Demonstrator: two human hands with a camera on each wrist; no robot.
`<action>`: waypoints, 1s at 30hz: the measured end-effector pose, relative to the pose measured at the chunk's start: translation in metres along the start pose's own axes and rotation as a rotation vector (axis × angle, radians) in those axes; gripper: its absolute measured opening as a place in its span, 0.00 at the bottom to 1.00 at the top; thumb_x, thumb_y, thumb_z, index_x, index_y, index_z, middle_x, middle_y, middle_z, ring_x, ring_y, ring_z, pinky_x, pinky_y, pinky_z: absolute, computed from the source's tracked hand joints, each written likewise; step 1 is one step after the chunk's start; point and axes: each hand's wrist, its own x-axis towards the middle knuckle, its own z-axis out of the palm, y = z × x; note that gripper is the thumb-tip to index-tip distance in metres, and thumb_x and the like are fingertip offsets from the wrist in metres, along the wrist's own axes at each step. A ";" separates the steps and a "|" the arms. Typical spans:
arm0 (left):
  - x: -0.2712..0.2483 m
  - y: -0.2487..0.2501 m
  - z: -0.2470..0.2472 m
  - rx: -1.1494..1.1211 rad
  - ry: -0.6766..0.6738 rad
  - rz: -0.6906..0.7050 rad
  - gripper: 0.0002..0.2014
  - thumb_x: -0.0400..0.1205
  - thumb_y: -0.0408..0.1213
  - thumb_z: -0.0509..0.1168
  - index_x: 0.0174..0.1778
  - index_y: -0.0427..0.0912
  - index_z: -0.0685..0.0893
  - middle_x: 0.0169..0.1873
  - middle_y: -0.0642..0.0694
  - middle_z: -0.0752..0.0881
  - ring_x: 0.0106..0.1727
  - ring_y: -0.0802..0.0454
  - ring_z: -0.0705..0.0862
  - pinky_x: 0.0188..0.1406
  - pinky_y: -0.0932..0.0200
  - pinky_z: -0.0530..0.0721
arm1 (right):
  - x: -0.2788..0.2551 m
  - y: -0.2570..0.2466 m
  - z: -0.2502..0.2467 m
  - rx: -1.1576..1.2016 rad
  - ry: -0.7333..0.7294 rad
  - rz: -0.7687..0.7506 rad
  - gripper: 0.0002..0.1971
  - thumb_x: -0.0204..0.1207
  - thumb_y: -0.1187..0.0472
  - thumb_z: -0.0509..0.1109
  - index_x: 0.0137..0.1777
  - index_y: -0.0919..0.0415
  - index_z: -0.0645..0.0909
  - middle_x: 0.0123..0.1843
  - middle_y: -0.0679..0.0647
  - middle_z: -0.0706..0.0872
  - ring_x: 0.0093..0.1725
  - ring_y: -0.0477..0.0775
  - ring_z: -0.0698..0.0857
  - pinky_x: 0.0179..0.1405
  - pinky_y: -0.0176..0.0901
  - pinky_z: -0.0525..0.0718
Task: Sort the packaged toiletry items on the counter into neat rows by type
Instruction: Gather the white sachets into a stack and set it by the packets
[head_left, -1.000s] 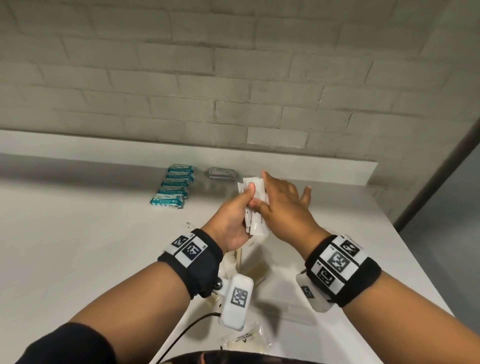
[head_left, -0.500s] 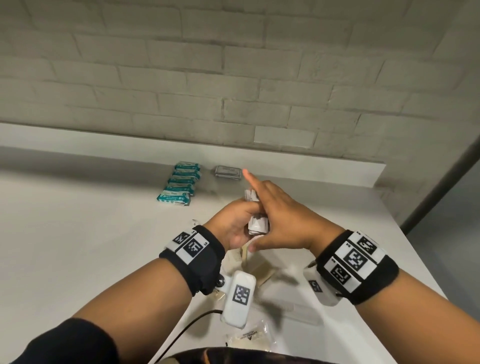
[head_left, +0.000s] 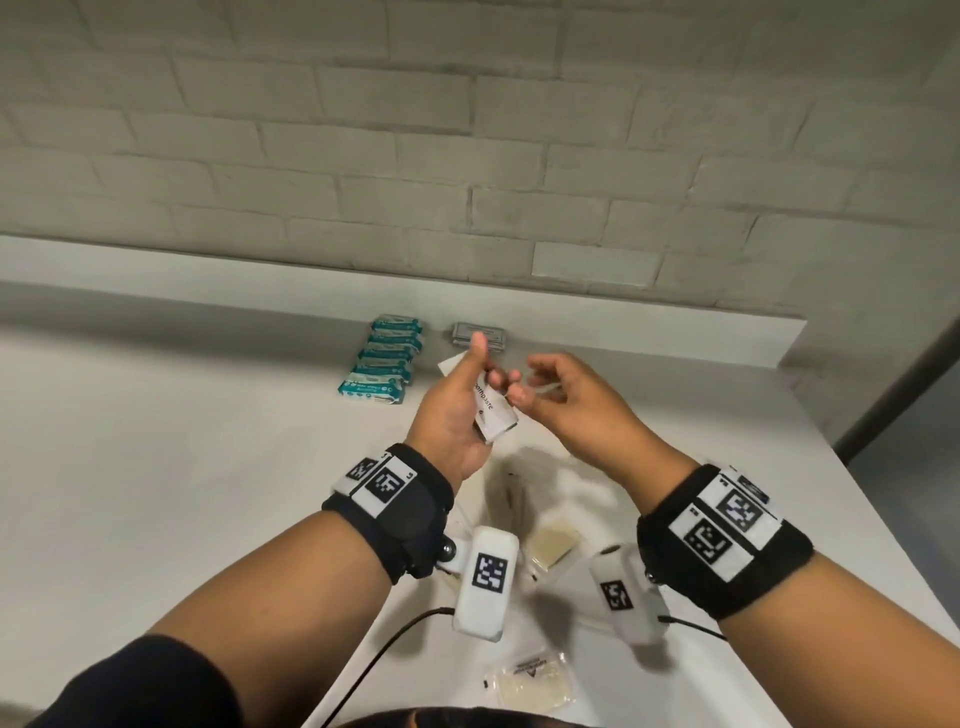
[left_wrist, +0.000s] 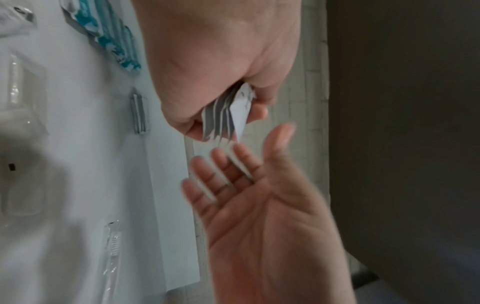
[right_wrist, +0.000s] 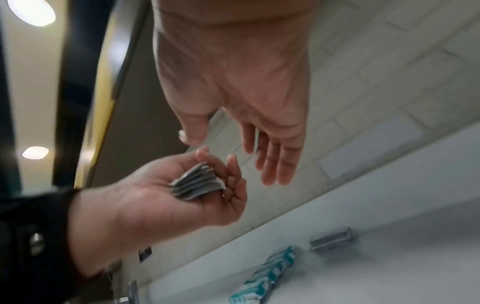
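The toothpaste sachets (head_left: 494, 410) look like thin matt white foil or paper, their stacked edges grey. The teal wipe packs (head_left: 385, 364) are glossy plastic film, and the grey packets (head_left: 479, 335) beside them have a dull metallic sheen. The counter (head_left: 182, 467) is smooth matt white, the brick wall (head_left: 467, 156) rough and painted, and the clear wrappers (head_left: 530, 686) shiny plastic.

— Where are the hands?
— Both raised in front, forearms angled inward. The left hand (head_left: 457, 410) curls its fingers and thumb round a small stack of white flat sachets (head_left: 493, 410).
— And the right?
— The right hand (head_left: 566, 400) hovers just beside it, fingers loosely spread, holding nothing.
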 end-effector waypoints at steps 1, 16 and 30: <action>0.003 0.003 -0.003 -0.021 -0.018 0.014 0.19 0.82 0.49 0.63 0.28 0.44 0.78 0.20 0.50 0.77 0.31 0.53 0.83 0.44 0.51 0.85 | 0.004 0.001 0.004 0.088 -0.033 0.064 0.17 0.78 0.53 0.71 0.65 0.55 0.77 0.56 0.53 0.83 0.48 0.47 0.83 0.50 0.44 0.80; 0.105 0.054 -0.074 1.120 -0.150 0.053 0.29 0.76 0.39 0.74 0.72 0.42 0.74 0.64 0.49 0.81 0.64 0.53 0.81 0.60 0.61 0.77 | 0.116 0.065 0.032 0.233 -0.108 0.481 0.04 0.73 0.71 0.74 0.46 0.67 0.84 0.34 0.61 0.86 0.22 0.48 0.84 0.19 0.36 0.82; 0.224 0.036 -0.082 2.294 -0.484 0.091 0.15 0.74 0.53 0.68 0.45 0.44 0.85 0.40 0.47 0.86 0.42 0.46 0.86 0.42 0.55 0.85 | 0.229 0.093 0.048 -0.405 -0.262 0.323 0.20 0.74 0.48 0.73 0.51 0.67 0.88 0.39 0.66 0.89 0.37 0.59 0.86 0.51 0.47 0.86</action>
